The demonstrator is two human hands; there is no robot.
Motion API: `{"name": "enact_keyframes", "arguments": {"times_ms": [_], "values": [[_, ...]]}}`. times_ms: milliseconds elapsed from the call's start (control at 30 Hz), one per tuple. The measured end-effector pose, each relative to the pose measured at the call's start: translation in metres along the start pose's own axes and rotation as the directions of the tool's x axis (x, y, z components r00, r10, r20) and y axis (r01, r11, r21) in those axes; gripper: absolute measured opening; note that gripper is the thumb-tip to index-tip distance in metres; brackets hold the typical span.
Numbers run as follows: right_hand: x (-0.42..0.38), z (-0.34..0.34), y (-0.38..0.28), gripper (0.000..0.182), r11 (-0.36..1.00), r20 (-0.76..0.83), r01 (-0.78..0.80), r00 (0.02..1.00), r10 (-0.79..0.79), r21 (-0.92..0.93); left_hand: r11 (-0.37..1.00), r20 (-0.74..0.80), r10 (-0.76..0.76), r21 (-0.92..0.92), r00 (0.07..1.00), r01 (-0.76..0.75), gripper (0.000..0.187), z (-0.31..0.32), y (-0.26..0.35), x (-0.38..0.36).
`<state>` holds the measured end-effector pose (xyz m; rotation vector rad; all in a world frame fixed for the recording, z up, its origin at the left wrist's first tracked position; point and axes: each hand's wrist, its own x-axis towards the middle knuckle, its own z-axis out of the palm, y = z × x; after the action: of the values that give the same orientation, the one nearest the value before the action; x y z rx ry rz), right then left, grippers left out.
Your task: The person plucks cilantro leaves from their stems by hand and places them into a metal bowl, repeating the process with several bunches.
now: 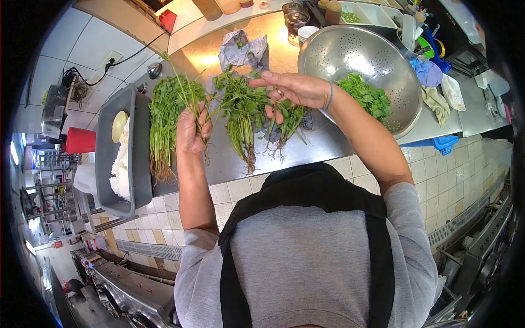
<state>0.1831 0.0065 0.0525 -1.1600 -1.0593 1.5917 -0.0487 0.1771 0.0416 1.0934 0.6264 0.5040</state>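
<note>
My left hand is closed around a few long green herb stems, with roots hanging below the fingers. To its left lies a large bunch of herbs with brown roots. My right hand is spread, fingers pointing left, above a smaller rooted bunch and some loose sprigs; no object shows in its grasp. Picked green leaves lie inside the big steel colander at the right.
A grey tub with white contents stands at the left. Crumpled printed paper lies behind the bunches on the steel counter. Jars, white trays and cloths are at the back and right.
</note>
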Motion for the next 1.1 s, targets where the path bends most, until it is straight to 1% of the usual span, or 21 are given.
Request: {"name": "enact_keyframes", "arguments": {"times_ms": [33, 167, 233, 267, 333, 367, 433, 467, 500, 567, 600, 667, 700, 733, 767, 867, 967, 1000, 1033, 1067, 1100], "values": [[0.000, -0.001, 0.000, 0.094, 0.999, 0.027, -0.035, 0.999, 0.034, 0.032, 1.000, -0.036, -0.016, -0.008, 0.999, 0.016, 0.020, 0.000, 0.000, -0.001], [-0.005, 0.001, -0.008, 0.093, 0.999, -0.026, -0.051, 0.998, 0.051, 0.005, 0.999, -0.078, -0.030, 0.027, 0.997, 0.032, 0.024, 0.000, 0.000, 0.004], [0.000, -0.004, -0.014, 0.073, 0.974, -0.216, -0.067, 0.976, 0.019, -0.217, 0.998, -0.077, -0.002, 0.066, 0.997, 0.007, 0.028, 0.009, 0.002, 0.011], [0.003, -0.010, -0.015, 0.073, 0.973, -0.211, -0.070, 0.977, 0.023, -0.218, 0.994, -0.074, 0.024, 0.108, 0.997, -0.016, 0.031, 0.017, 0.003, 0.014], [0.013, -0.029, -0.017, 0.078, 0.916, -0.306, 0.011, 0.941, -0.146, -0.402, 0.992, -0.068, 0.037, 0.125, 0.997, -0.028, 0.035, 0.035, 0.003, 0.020], [0.017, -0.038, -0.016, 0.078, 0.914, -0.302, 0.009, 0.942, -0.143, -0.405, 0.989, -0.056, 0.050, 0.144, 0.997, -0.041, 0.038, 0.045, 0.000, 0.022], [0.021, -0.047, -0.016, 0.084, 0.811, -0.442, -0.105, 0.874, -0.200, -0.575, 0.981, -0.095, 0.061, 0.188, 0.994, -0.042, 0.039, 0.065, -0.012, 0.025], [0.022, -0.047, -0.018, 0.084, 0.689, -0.467, -0.170, 0.842, -0.271, -0.705, 0.971, -0.130, 0.071, 0.237, 0.989, -0.039, 0.041, 0.074, -0.018, 0.025], [0.022, -0.047, -0.019, 0.084, 0.687, -0.463, -0.170, 0.845, -0.267, -0.707, 0.972, -0.136, 0.071, 0.233, 0.988, -0.038, 0.041, 0.080, -0.028, 0.026], [0.021, -0.048, -0.020, 0.081, 0.361, -0.448, -0.313, 0.801, -0.397, -0.879, 0.950, -0.127, 0.043, 0.311, 0.991, -0.002, 0.043, 0.082, -0.057, 0.029], [0.015, -0.043, -0.027, 0.074, 0.320, -0.473, -0.367, 0.796, -0.377, -0.873, 0.951, -0.133, 0.042, 0.308, 0.990, 0.000, 0.043, 0.081, -0.069, 0.030], [0.006, -0.038, -0.035, 0.071, 0.286, -0.467, -0.378, 0.798, -0.381, -0.880, 0.824, 0.058, -0.048, 0.566, 0.997, 0.007, 0.045, 0.079, -0.097, 0.032], [0.003, -0.037, -0.036, 0.069, 0.255, -0.463, -0.390, 0.798, -0.386, -0.885, 0.827, 0.050, -0.047, 0.562, 0.998, 0.011, 0.045, 0.076, -0.120, 0.034], [-0.001, -0.035, -0.034, 0.066, 0.259, -0.432, -0.349, 0.786, -0.442, -0.901, 0.623, 0.173, 0.174, 0.743, 0.969, -0.244, 0.044, 0.074, -0.146, 0.035], [-0.006, -0.031, -0.033, 0.066, 0.254, -0.417, -0.334, 0.795, -0.441, -0.907, 0.322, 0.336, 0.340, 0.836, 0.878, -0.445, 0.044, 0.075, -0.159, 0.035], [-0.025, -0.010, -0.038, 0.065, 0.238, -0.320, -0.222, 0.767, -0.556, -0.945, 0.216, 0.312, 0.273, 0.902, 0.910, -0.374, 0.038, 0.104, -0.122, -0.011], [-0.051, 0.009, -0.037, 0.060, 0.268, -0.292, -0.153, 0.730, -0.618, -0.951, 0.322, 0.275, 0.340, 0.865, 0.899, -0.386, 0.033, 0.100, -0.102, -0.035], [-0.060, 0.012, -0.035, 0.058, 0.304, -0.318, -0.156, 0.724, -0.612, -0.940, 0.369, 0.171, 0.343, 0.880, 0.924, -0.300, 0.029, 0.091, -0.099, -0.041], [-0.067, 0.015, -0.033, 0.056, 0.339, -0.344, -0.159, 0.718, -0.605, -0.927, 0.371, 0.155, 0.348, 0.883, 0.925, -0.287, 0.029, 0.075, -0.099, -0.041], [-0.073, 0.018, -0.031, 0.056, 0.336, -0.330, -0.144, 0.726, -0.604, -0.931, 0.305, 0.073, 0.404, 0.929, 0.912, -0.209, 0.028, 0.053, -0.105, -0.040], [-0.078, 0.022, -0.028, 0.055, 0.404, -0.371, -0.127, 0.700, -0.610, -0.906, 0.242, -0.004, 0.461, 0.963, 0.887, -0.122, 0.027, 0.034, -0.109, -0.041]]}}
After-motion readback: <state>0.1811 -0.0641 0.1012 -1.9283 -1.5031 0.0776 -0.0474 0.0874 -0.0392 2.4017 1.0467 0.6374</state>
